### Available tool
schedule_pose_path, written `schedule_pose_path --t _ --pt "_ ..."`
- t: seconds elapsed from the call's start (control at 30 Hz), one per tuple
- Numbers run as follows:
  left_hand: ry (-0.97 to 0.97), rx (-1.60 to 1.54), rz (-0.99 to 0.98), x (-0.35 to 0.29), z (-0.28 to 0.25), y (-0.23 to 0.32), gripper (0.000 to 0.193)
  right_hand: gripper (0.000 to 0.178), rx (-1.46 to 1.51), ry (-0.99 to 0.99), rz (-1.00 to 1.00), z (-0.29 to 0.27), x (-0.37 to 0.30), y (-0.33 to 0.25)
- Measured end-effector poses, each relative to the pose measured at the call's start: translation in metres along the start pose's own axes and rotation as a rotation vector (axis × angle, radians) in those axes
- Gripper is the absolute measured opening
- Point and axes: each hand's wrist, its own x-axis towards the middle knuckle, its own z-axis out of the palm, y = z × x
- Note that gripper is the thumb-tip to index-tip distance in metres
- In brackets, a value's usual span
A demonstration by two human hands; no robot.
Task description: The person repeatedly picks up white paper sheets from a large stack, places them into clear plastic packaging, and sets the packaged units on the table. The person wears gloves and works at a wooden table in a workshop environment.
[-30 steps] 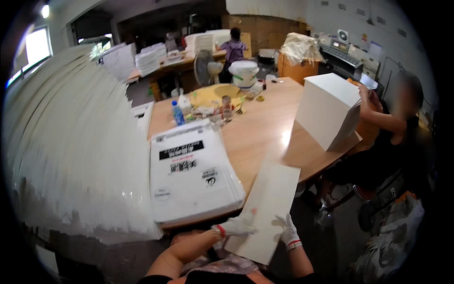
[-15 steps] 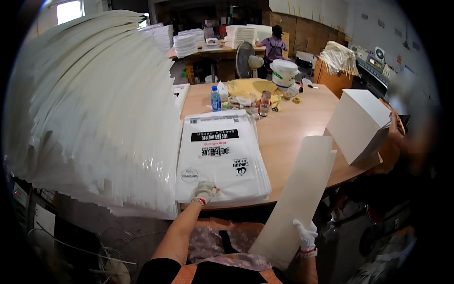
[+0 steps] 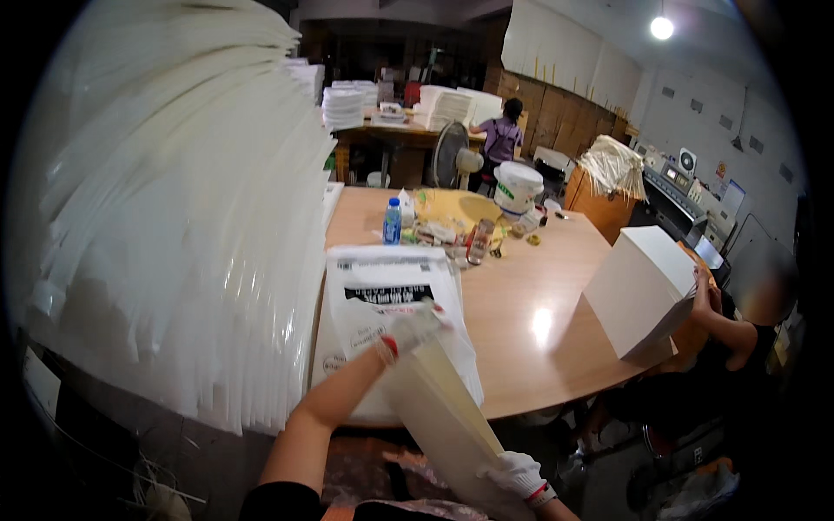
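Note:
A curved sheaf of white paper (image 3: 447, 421) slants up from my lap over the near edge of the table. My right hand (image 3: 514, 476), in a white knit glove, grips the sheaf by its right edge near the lower end. My left hand (image 3: 421, 328), gloved too, is at the sheaf's upper end; motion blurs its fingers, and their grip cannot be made out. Under that hand lies a pile of white printed plastic bags (image 3: 395, 262) with a black label band. The sheaf and my left arm hide part of the bags.
A tall stack of filled plastic sleeves (image 3: 174, 217) rises at the left. Across the table (image 3: 539, 286) are a blue-capped bottle (image 3: 392, 222), a glass (image 3: 479, 243), a white bucket (image 3: 519, 187) and a fan (image 3: 453, 156). At right, a co-worker (image 3: 730, 326) handles a tall paper block (image 3: 638, 291).
My right hand has swung the paper sheaf leftward, over the front of the bags. My left hand has risen from the bags' near edge to the sheaf's upper end. The view has tilted up.

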Motion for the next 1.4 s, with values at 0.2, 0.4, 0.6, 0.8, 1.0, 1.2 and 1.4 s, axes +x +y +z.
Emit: schedule_pose_path --t 0.2,0.4,0.6,0.8,1.0,1.2,1.4 --pt "-0.214 0.120 -0.041 -0.087 0.072 0.183 0.049 0.039 0.158 0.409 -0.036 0.016 0.084 0.004" --pt "-0.202 0.538 0.083 -0.169 0.115 0.109 0.045 0.038 0.315 0.972 0.372 0.123 0.129 0.060" --pt "0.475 0.199 -0.558 -0.252 0.055 -0.032 0.023 0.049 0.303 0.356 0.306 0.100 0.140 0.091" --pt "0.171 0.336 -0.610 -0.327 0.055 0.060 0.023 0.073 0.321 0.070 0.314 0.070 0.035 0.044" --pt "0.390 -0.133 -0.771 -0.409 0.084 0.133 0.018 0.065 0.414 0.109 0.222 0.116 -0.102 0.008" --pt "0.504 -0.137 -0.817 -0.416 0.104 0.099 0.013 0.065 0.729 0.245 0.327 0.122 -0.070 0.046" --pt "0.462 -0.027 -0.375 -0.343 0.080 0.132 0.015 0.039 1.420 0.210 0.041 0.141 -0.049 0.135"
